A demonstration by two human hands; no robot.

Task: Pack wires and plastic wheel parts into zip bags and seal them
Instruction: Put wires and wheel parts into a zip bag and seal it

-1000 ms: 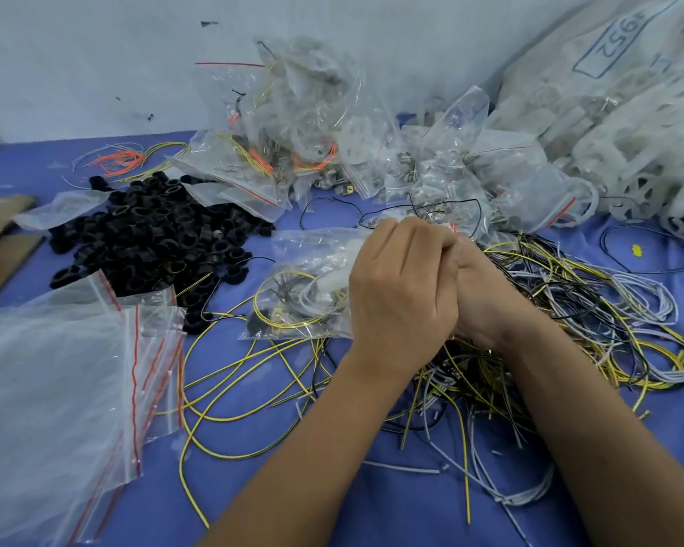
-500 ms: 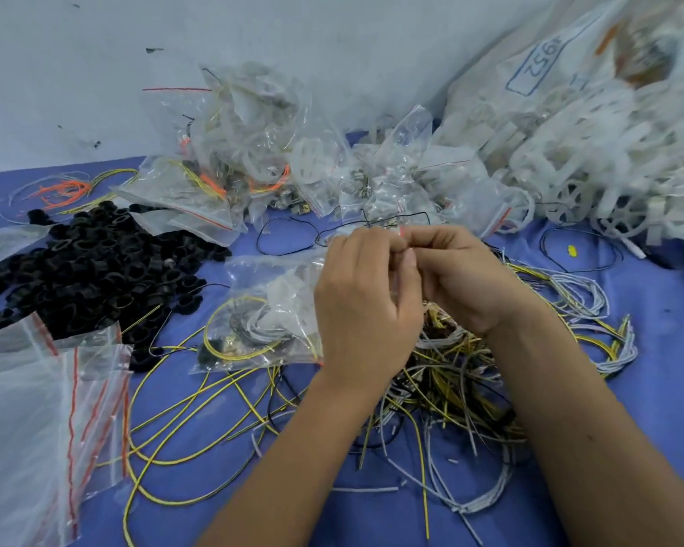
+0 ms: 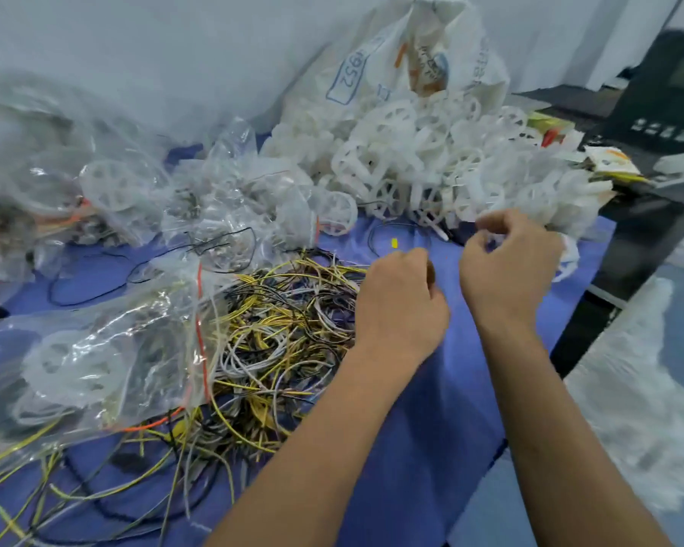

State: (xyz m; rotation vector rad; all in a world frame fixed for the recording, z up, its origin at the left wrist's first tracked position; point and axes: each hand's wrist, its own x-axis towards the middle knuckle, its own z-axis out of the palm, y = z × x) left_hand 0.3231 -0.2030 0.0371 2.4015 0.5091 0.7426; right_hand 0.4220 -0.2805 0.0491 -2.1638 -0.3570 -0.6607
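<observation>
Hands over blue cloth (image 3: 431,428) | L hand (image 3: 401,305) curled, holds nothing seen | R hand (image 3: 508,266) curled at wheels (image 3: 431,152), grip unclear | wires (image 3: 285,329) left of L | filled bag (image 3: 95,357) further left

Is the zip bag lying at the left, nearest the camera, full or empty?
Filled. Through the clear zip bag a white spoked wheel and coiled wires show. Whether its red zip strip is sealed cannot be told.

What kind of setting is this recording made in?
Probably a small assembly or kit-packing workbench: a heap of white plastic wheels spilling from a sack, a tangle of wires, and filled zip bags on a blue-covered table.
</observation>
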